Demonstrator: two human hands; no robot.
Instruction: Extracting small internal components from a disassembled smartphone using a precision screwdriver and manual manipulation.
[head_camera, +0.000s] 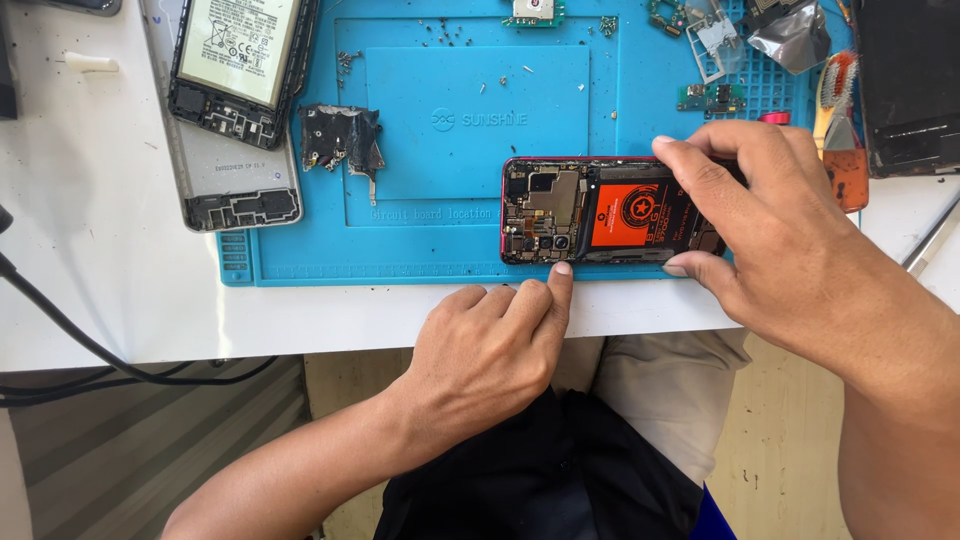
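- Head view showed the left hand loosely curled, grasping nothing, one fingertip touching the near edge of the opened phone.
- That phone lay on the blue mat's near edge.
- Right hand gripped the phone's right end.
- Beyond the phone, left, lay another dismantled phone.

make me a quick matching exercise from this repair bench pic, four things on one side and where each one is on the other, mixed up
Things
1. opened phone
2. left hand
3. right hand
4. second open phone

Places
A. top left, lying on a grey back cover
B. gripping the phone's right end
C. front edge of the blue mat
D. fingertip pressing the phone's near edge

Pairs: 1-C, 2-D, 3-B, 4-A
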